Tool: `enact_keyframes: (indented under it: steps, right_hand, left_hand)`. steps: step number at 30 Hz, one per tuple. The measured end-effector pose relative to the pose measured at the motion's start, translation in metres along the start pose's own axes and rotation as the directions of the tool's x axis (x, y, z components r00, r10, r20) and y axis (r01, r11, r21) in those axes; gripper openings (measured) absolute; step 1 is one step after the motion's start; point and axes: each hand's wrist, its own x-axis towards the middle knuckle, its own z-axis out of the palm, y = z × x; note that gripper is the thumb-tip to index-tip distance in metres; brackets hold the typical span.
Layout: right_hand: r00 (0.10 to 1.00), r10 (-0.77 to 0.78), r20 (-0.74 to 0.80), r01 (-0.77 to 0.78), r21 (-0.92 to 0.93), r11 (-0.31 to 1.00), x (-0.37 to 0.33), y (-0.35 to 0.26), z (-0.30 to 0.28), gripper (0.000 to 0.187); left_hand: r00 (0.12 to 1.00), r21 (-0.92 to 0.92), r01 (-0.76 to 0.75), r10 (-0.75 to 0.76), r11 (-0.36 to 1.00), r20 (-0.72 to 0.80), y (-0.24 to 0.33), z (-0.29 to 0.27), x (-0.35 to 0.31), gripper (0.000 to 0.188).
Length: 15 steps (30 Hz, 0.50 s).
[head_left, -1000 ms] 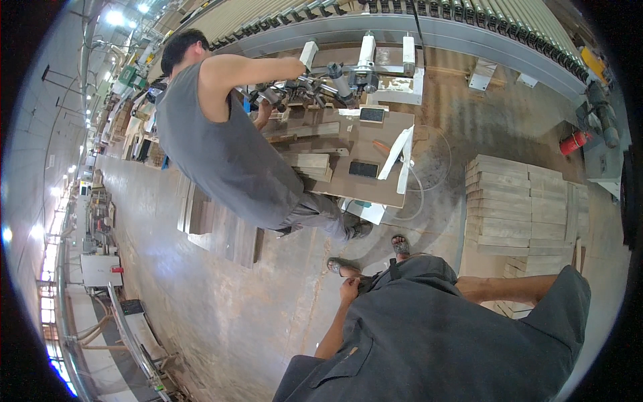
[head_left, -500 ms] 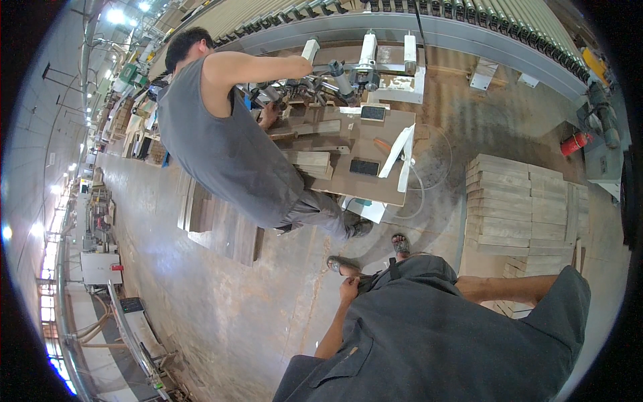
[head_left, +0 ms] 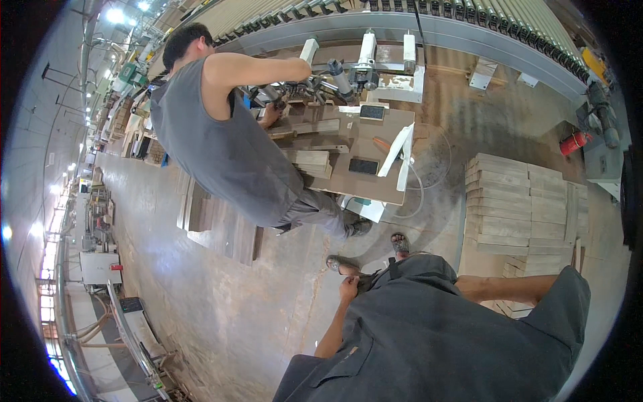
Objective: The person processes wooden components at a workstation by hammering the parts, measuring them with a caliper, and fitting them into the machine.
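Observation:
My left hand (head_left: 349,288) rests against the dark trousers at my left hip. Its fingers look curled in at the cloth; what they hold, if anything, is hidden. My right forearm (head_left: 506,289) runs in from the right to my other hip, where the right hand disappears behind the dark grey shirt (head_left: 449,335). Beyond my feet, a co-worker (head_left: 224,144) in a grey sleeveless top leans over a brown work table (head_left: 388,141). One of the co-worker's hands (head_left: 271,115) is at the metal clamps and tools there.
Wooden planks (head_left: 311,163) and two dark rectangular devices (head_left: 364,166) lie on the table. Stacked boards (head_left: 506,208) stand at the right, more boards (head_left: 224,231) behind the co-worker. A hose (head_left: 422,194) trails to the floor. A red extinguisher (head_left: 575,143) stands far right.
The co-worker's head and upper body have shifted slightly left. My own arms have stayed in place.

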Motion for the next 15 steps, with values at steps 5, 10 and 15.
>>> enact_keyframes:
  steps: [5, 10, 15]
  right_hand:
    - [0.999, -0.030, 0.020, 0.031, -0.054, 0.998, 0.000, -0.003, -0.007, 0.020]
    - [1.000, -0.008, 0.025, 0.009, -0.039, 0.999, 0.000, -0.006, -0.010, 0.019]
    - [0.999, -0.040, -0.019, 0.039, -0.030, 0.999, 0.000, -0.003, -0.005, 0.019]
  left_hand:
    - [1.000, 0.014, 0.000, 0.000, 1.000, 0.015, 0.010, -0.005, -0.004, 0.041]
    - [1.000, 0.004, 0.011, -0.011, 1.000, 0.009, 0.004, -0.003, -0.002, 0.040]
    - [1.000, -0.001, -0.001, 0.001, 1.000, 0.001, -0.001, -0.001, 0.000, 0.040]
